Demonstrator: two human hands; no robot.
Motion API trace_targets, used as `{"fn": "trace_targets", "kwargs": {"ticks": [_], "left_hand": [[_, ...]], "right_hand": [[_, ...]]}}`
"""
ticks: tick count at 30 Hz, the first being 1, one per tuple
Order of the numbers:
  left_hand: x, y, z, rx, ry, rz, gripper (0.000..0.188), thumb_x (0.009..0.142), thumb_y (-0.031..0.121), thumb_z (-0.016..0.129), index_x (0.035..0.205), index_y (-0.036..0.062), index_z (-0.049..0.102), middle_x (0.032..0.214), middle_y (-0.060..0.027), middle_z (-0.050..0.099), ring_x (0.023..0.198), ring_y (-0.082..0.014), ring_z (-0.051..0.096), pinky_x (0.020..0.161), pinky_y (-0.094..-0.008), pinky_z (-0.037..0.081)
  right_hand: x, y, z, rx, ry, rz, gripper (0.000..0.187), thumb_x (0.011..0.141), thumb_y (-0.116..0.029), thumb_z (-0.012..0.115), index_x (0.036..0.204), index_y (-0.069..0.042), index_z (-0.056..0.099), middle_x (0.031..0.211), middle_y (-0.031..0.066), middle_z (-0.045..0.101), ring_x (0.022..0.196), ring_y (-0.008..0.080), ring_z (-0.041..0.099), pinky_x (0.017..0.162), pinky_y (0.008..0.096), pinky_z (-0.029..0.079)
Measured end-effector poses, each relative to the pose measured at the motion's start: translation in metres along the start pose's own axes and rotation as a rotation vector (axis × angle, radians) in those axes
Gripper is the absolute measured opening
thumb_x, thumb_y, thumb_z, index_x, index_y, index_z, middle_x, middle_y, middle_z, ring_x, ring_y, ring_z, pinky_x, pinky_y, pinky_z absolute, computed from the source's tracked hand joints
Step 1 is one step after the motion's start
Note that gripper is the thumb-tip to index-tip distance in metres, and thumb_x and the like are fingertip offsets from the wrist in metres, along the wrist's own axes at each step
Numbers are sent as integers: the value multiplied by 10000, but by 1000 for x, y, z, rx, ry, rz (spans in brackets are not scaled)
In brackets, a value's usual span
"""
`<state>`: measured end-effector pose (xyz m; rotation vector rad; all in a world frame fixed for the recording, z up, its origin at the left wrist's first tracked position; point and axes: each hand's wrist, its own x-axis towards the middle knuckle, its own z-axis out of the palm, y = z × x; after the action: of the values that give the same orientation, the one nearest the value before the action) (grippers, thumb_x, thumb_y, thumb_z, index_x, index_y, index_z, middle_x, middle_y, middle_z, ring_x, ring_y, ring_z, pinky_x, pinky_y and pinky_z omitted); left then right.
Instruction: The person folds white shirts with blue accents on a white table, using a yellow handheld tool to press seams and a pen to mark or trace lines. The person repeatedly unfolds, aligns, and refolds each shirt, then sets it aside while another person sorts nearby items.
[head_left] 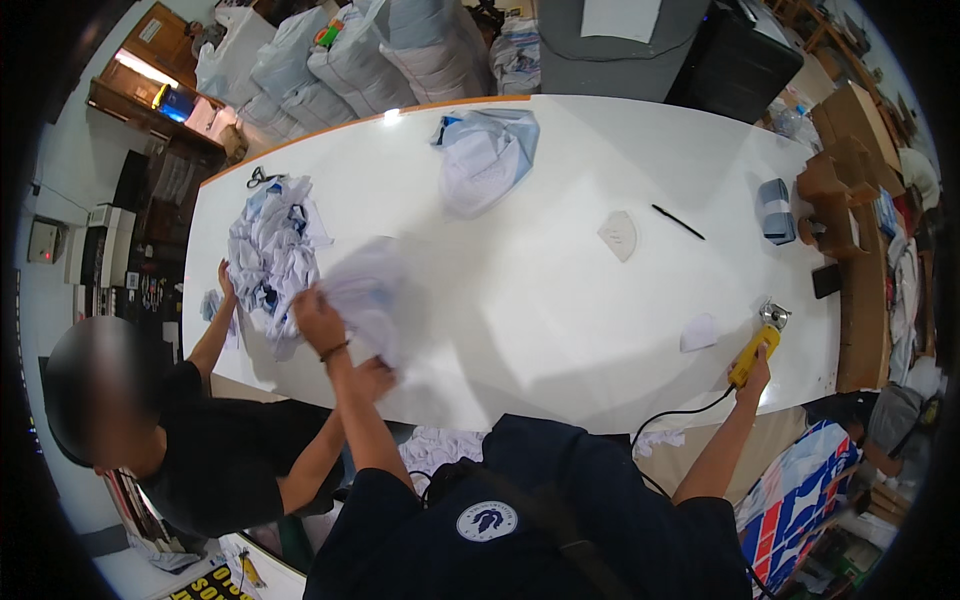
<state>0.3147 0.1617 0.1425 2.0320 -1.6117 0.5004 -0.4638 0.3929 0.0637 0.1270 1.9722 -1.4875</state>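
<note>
Inside the closed fingers of the right hand (757, 370) sits a yellow cutter (752, 355), its round metal head (774, 315) just ahead of them. It looks rigid and fairly heavy, best held by the body, behind that head. Just right of the fingers of the left hand (320, 325), whose opening and hold I cannot tell, blurred white cloth (368, 285) spreads over the tabletop (560, 320), likely light and limp, best taken by an edge.

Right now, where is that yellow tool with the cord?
In the head view, the yellow tool is at the right end of the white table, in the person's right hand, just right of the small white piece and below the black device.
</note>
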Motion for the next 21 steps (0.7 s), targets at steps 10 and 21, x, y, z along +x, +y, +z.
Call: {"fn": "trace_targets", "kwargs": {"ticks": [10,21], "left_hand": [[26,140,131,-554,-409,33,456,803,158,764,1220,23,639,1156,-181,656,1055,-317,627,959,-413,501],[-11,199,171,-418,-427,288,182,905,95,627,1085,84,646,1024,-99,678,995,-302,623,832,-463,520]], "right_hand": [[60,-10,-10,-708,300,-334,739,900,-656,555,1173,28,615,988,198,693,913,334,680,838,421,532],[60,-19,-6,-881,634,-676,588,894,-507,641,1224,-20,636,997,184,669,939,332,650,834,439,513]]}}
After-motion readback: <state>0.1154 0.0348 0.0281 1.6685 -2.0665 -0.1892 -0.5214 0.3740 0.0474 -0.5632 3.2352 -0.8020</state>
